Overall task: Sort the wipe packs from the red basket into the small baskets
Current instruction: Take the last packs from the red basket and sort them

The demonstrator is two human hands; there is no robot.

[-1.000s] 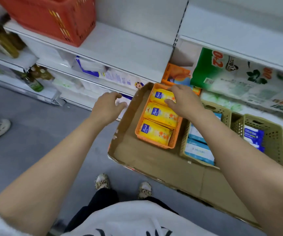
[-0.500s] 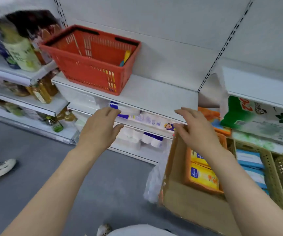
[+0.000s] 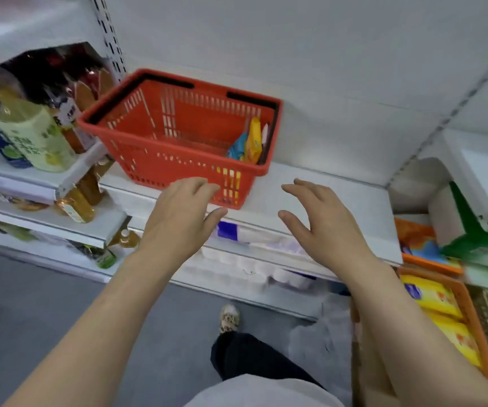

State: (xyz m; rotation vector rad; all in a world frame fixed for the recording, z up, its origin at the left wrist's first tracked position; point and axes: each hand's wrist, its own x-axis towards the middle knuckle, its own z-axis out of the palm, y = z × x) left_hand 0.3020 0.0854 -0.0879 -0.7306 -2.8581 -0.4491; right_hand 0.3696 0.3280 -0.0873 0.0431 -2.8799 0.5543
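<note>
Reaching up toward the red basket [image 3: 178, 133] on the shelf [image 3: 310, 195], both hands empty. Left hand [image 3: 179, 214] is fingers-relaxed, fingertips right at the basket's near lower wall; can't tell if touching. Right hand [image 3: 322, 218] is spread and loose, hovering over the shelf edge just right of the basket, gripping nothing.

Remaining wipe packs [image 3: 250, 143] stand on end in the basket's right-hand corner, a yellow one, a blue one beside it, something darker behind. Long axis roughly vertical, leaning on the right wall. They sit up and slightly left of my right hand, and across the basket from my left. Right hand looks nearer, so I judge that's the one to go over the rim and down, pinching a pack from the top edge.

Orange small basket [image 3: 468, 312] with yellow packs [image 3: 433, 298] already in it sits low right. Few packs left up top, so sorting looks nearly done.
</note>
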